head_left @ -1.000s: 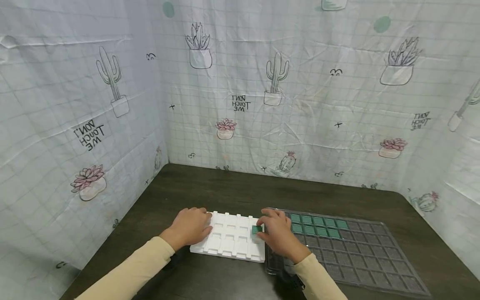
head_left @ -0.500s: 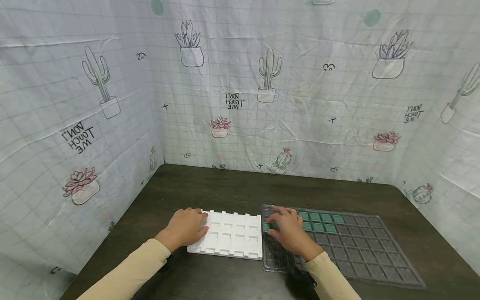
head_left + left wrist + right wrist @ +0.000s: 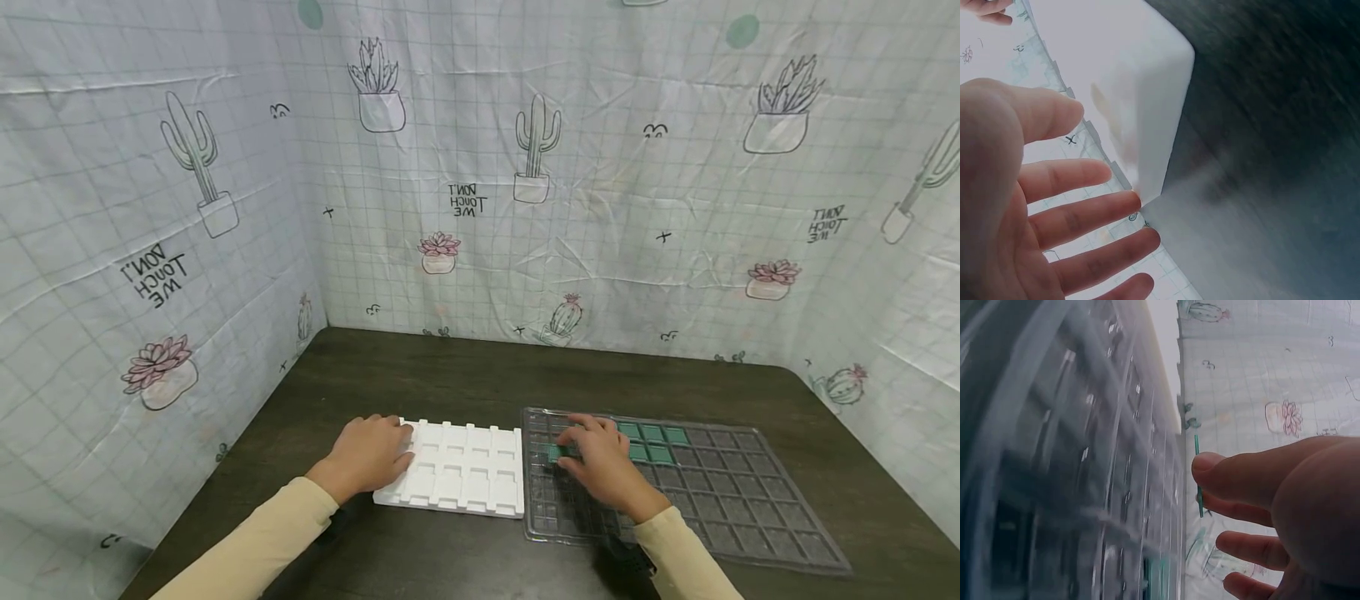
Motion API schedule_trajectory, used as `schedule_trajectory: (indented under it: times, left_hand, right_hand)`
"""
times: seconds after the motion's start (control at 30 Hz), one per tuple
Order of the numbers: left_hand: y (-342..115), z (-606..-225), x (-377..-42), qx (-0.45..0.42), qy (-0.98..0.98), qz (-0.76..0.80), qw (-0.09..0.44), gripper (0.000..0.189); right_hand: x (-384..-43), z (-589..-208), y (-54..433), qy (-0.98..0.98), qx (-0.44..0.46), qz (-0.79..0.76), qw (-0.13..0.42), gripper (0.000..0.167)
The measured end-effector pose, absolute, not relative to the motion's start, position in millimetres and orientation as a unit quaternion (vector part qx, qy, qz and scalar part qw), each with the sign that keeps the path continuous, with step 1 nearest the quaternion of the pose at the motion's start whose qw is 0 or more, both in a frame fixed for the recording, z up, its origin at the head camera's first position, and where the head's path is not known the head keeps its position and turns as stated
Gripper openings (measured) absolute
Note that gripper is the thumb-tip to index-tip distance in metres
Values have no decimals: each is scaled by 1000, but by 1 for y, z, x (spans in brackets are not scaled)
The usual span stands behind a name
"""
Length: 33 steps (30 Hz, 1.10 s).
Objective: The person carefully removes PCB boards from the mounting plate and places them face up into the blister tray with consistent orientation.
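My right hand pinches a thin green circuit board between thumb and fingers, above the clear plastic tray. Seen edge-on in the right wrist view, the board is a narrow upright strip, apart from the tray's surface. Several more green boards lie in the tray's back two rows, partly hidden by that hand. A white compartmented tray sits just left of the clear one. My left hand rests at its left end; in the left wrist view the fingers are extended, not curled round it.
Both trays stand on a dark wooden table. A white fabric curtain printed with cacti encloses the table at the back and sides. The two trays are side by side with almost no gap.
My right hand has carried the green board from over the white tray's right end rightward, over the clear tray. My left hand stays at the white tray; the head view has shifted slightly.
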<state>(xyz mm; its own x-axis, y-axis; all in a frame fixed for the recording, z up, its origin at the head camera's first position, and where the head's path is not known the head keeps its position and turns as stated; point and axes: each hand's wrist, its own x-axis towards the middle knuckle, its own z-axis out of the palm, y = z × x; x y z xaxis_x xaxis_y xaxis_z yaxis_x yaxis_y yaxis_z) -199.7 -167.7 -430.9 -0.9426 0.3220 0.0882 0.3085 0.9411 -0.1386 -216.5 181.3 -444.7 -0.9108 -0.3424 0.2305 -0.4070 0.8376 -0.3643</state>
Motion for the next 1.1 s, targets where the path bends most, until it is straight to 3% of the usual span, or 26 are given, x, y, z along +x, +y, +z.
schedule_trajectory:
  times: [0.9, 1.1]
  left_hand:
    - [-169, -433, -201, -170, -981, 62, 62, 41]
    - [-168, -433, -201, -168, -982, 68, 60, 41]
  right_hand:
    - [-218, -449, 249, -968, 178, 149, 97, 21]
    - [-223, -449, 263, -971, 173, 144, 76, 23]
